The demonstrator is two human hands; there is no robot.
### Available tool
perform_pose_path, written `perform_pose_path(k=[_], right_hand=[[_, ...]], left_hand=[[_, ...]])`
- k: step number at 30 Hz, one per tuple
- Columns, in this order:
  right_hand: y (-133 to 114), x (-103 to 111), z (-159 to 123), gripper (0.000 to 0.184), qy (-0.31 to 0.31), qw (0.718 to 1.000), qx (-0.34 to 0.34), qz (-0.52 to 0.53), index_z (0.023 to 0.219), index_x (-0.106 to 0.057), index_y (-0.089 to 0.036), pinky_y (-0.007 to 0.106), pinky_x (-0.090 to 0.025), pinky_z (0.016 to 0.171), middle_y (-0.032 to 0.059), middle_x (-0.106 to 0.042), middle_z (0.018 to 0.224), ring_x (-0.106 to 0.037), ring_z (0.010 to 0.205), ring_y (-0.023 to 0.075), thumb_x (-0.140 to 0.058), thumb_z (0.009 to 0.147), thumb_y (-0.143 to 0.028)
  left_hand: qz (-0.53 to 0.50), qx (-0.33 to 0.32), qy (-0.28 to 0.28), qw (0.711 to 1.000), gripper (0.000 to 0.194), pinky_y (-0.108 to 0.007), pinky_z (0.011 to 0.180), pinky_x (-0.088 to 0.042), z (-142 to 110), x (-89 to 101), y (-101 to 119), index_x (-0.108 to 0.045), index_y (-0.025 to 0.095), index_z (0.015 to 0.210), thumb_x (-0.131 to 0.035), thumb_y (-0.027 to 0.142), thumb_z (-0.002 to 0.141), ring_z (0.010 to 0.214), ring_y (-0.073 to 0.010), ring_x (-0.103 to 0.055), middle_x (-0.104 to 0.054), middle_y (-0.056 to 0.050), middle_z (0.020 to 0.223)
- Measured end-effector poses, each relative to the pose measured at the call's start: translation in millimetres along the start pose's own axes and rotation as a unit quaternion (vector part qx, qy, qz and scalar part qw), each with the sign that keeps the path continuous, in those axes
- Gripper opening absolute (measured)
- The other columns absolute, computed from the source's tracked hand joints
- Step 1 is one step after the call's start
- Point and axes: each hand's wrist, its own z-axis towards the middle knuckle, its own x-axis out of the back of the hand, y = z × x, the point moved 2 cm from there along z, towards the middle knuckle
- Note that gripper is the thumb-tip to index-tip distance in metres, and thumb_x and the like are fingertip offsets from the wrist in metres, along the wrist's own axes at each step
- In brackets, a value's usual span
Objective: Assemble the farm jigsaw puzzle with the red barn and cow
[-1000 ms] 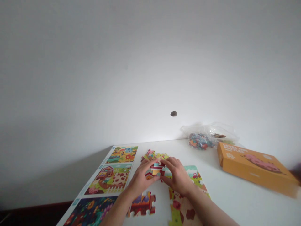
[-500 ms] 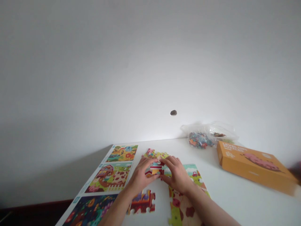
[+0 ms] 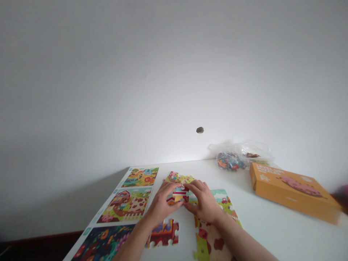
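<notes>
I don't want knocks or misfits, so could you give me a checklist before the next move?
1. Left hand and right hand at the middle pieces: ok, both hold their edges.
2. Middle pieces' joints fully seated: cannot tell, hands hide some edges.
3. Cow section uncovered: not ok, right forearm crosses it.
4. Lower red section apart from cow section: ok, table shows between.
5. Orange box away from both hands: ok.
</notes>
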Motion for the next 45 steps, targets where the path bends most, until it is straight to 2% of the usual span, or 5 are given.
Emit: perform_pose_path(k=[6, 18, 29, 45], right_hand=[[2.1, -1.6, 0.0, 0.056, 0.000, 1.000, 0.005, 0.000, 0.138, -0.049, -0.029, 0.040, -0.042, 0.092, 0.0073, -0.061, 0.117, -0.055, 0.108, 0.0253, -0.069, 0.087, -0.041], [1.9, -2.1, 0.8, 0.046, 0.003, 1.000, 0.000, -0.004, 0.130, -0.055, -0.028, 0.040, -0.043, 0.091, 0.0076, -0.062, 0.114, -0.056, 0.107, 0.0257, -0.068, 0.088, -0.041], [1.9, -1.7, 0.5, 0.045, 0.002, 1.000, -0.003, -0.005, 0.129, -0.056, -0.027, 0.040, -0.042, 0.090, 0.0081, -0.062, 0.113, -0.056, 0.106, 0.0262, -0.068, 0.088, -0.042], [4.3, -3.3, 0.5, 0.043, 0.008, 1.000, -0.003, -0.012, 0.128, -0.056, -0.028, 0.038, -0.039, 0.091, 0.0059, -0.062, 0.113, -0.055, 0.105, 0.0237, -0.067, 0.089, -0.043]], left_hand=[[-0.006, 0.001, 0.001, 1.000, 0.046, -0.043, 0.097, -0.053, 1.5, 1.0, 0.9, -0.061, 0.026, 0.120, -0.072, 0.018, 0.076, 0.110, -0.0241, -0.061, -0.067, -0.007, 0.113], [-0.010, 0.008, -0.010, 1.000, 0.046, -0.046, 0.100, -0.052, 2.8, 2.7, 4.9, -0.061, 0.025, 0.121, -0.069, 0.017, 0.077, 0.112, -0.0253, -0.060, -0.066, -0.008, 0.116], [0.004, -0.002, -0.003, 1.000, 0.050, -0.047, 0.105, -0.048, 1.0, 2.7, 2.9, -0.062, 0.027, 0.123, -0.070, 0.015, 0.076, 0.114, -0.0246, -0.060, -0.068, -0.006, 0.116], [0.014, -0.020, 0.003, 1.000, 0.051, -0.046, 0.101, -0.049, 0.8, 3.6, 2.8, -0.061, 0.027, 0.124, -0.072, 0.014, 0.076, 0.109, -0.0238, -0.060, -0.067, -0.006, 0.114]])
